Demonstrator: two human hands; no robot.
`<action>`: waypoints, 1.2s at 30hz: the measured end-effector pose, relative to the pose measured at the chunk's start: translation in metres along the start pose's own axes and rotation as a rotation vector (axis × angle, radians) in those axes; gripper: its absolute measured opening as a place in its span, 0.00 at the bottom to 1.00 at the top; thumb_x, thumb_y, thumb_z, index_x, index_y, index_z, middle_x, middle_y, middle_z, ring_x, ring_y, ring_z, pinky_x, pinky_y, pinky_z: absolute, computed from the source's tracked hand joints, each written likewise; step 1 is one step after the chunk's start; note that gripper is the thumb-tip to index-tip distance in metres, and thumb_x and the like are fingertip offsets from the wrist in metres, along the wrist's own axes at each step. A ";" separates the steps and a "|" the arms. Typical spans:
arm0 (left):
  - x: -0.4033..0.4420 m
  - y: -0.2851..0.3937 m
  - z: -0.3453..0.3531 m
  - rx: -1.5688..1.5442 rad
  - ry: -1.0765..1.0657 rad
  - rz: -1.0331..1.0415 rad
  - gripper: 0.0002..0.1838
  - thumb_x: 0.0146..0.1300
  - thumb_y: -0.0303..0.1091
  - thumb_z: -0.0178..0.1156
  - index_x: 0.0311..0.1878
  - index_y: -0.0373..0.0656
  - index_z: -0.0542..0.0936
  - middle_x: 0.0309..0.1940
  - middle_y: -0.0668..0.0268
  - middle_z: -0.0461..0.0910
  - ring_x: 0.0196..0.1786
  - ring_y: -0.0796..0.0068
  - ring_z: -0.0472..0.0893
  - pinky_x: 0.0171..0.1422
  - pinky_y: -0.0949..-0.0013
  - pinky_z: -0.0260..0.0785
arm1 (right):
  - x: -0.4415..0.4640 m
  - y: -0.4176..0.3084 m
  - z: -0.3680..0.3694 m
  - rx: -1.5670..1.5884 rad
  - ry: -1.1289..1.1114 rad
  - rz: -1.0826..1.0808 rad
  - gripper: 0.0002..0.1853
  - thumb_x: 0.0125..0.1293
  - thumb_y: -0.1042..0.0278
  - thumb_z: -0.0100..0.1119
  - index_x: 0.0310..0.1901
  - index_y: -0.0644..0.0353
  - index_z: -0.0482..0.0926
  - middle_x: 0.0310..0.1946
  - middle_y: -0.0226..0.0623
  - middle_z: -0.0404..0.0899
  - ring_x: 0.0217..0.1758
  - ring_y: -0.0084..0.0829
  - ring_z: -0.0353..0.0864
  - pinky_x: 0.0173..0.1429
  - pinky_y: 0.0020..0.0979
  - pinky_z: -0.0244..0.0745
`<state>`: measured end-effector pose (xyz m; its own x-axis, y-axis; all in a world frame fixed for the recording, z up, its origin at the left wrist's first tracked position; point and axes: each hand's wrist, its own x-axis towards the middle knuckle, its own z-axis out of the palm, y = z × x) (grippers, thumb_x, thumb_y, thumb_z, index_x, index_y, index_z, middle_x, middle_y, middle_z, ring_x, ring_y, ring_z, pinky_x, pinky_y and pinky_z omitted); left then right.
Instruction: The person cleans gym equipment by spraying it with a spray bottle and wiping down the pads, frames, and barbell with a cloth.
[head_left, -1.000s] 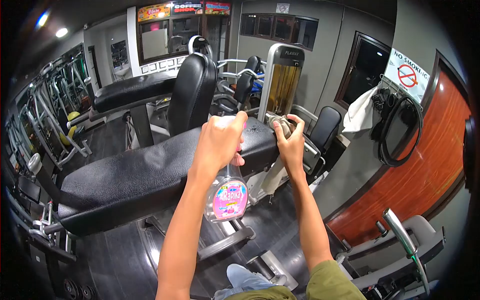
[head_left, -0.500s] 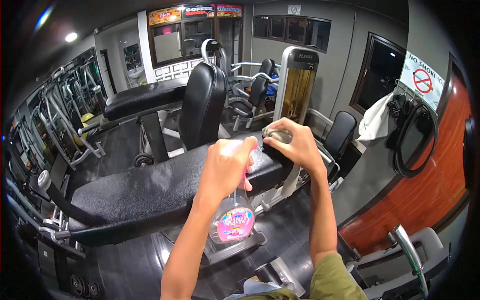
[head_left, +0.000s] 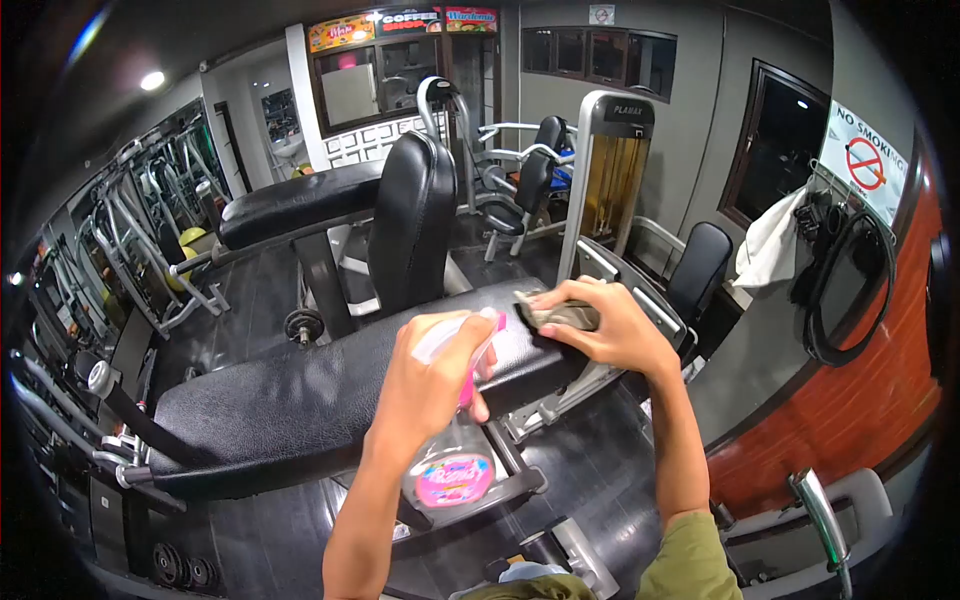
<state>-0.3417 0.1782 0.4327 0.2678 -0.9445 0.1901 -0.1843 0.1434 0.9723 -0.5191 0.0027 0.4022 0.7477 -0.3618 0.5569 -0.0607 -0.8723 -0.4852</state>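
Note:
My left hand (head_left: 428,375) is wrapped round the neck and trigger of a clear spray bottle (head_left: 455,482) with a pink nozzle and a pink label. The bottle hangs in front of the near edge of a long black padded bench (head_left: 270,400). In my right hand (head_left: 625,328) is a bunched greyish-green cloth (head_left: 545,314), pinched between thumb and fingers at the right end of the bench pad. A wet-looking shine shows on the pad between the nozzle and the cloth. Whether the cloth presses on the pad is hard to see.
Behind the bench stands an upright black backrest (head_left: 412,220). A weight-stack machine (head_left: 612,170) rises beyond my right hand. Belts (head_left: 850,270) and a white towel (head_left: 775,240) hang on the right wall. A chrome handle (head_left: 820,520) juts up at lower right.
The view has shifted slightly. The spray bottle has moved down and left and its label is blurred. My right hand has come lower with the cloth, whose hanging end no longer shows.

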 end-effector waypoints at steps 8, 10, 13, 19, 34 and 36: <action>-0.033 0.014 -0.044 0.008 0.181 -0.104 0.24 0.71 0.49 0.55 0.36 0.30 0.79 0.24 0.60 0.78 0.15 0.72 0.77 0.18 0.71 0.69 | 0.058 0.011 0.037 -0.230 0.055 -0.037 0.11 0.58 0.62 0.70 0.40 0.56 0.84 0.34 0.39 0.85 0.42 0.43 0.81 0.49 0.39 0.75; -0.032 0.007 -0.052 -0.081 0.065 -0.112 0.25 0.72 0.49 0.52 0.39 0.30 0.78 0.25 0.58 0.78 0.15 0.69 0.78 0.19 0.70 0.72 | 0.066 -0.003 0.044 -0.227 -0.020 -0.036 0.12 0.57 0.62 0.71 0.40 0.56 0.84 0.34 0.40 0.84 0.42 0.43 0.80 0.48 0.40 0.74; -0.032 0.001 -0.058 -0.163 0.053 -0.033 0.28 0.70 0.52 0.49 0.30 0.31 0.78 0.22 0.54 0.79 0.11 0.65 0.77 0.17 0.67 0.74 | 0.046 -0.019 0.033 -0.102 -0.033 -0.080 0.11 0.58 0.62 0.71 0.41 0.55 0.85 0.32 0.41 0.82 0.41 0.42 0.80 0.48 0.40 0.74; -0.031 0.006 -0.058 -0.116 -0.016 -0.085 0.27 0.73 0.51 0.48 0.37 0.30 0.77 0.24 0.56 0.78 0.14 0.65 0.79 0.21 0.70 0.73 | -0.005 0.005 0.008 0.038 0.180 0.039 0.12 0.57 0.62 0.72 0.41 0.54 0.85 0.34 0.40 0.85 0.36 0.40 0.80 0.43 0.38 0.75; -0.034 -0.004 -0.054 -0.143 0.048 0.004 0.33 0.73 0.57 0.44 0.37 0.30 0.79 0.22 0.53 0.78 0.11 0.66 0.77 0.16 0.69 0.72 | -0.026 -0.051 0.031 -0.166 0.298 0.104 0.12 0.55 0.62 0.73 0.41 0.52 0.87 0.39 0.33 0.87 0.37 0.36 0.82 0.44 0.35 0.77; -0.033 0.000 -0.051 -0.096 0.072 -0.004 0.33 0.73 0.57 0.44 0.33 0.30 0.79 0.21 0.54 0.78 0.11 0.65 0.77 0.16 0.69 0.72 | -0.029 -0.038 0.029 -0.172 0.369 0.177 0.12 0.54 0.62 0.73 0.40 0.52 0.87 0.34 0.37 0.86 0.36 0.37 0.82 0.42 0.35 0.76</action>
<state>-0.3024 0.2248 0.4334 0.3363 -0.9220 0.1920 -0.0925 0.1706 0.9810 -0.5194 0.0557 0.3850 0.4315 -0.5764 0.6940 -0.2992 -0.8172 -0.4927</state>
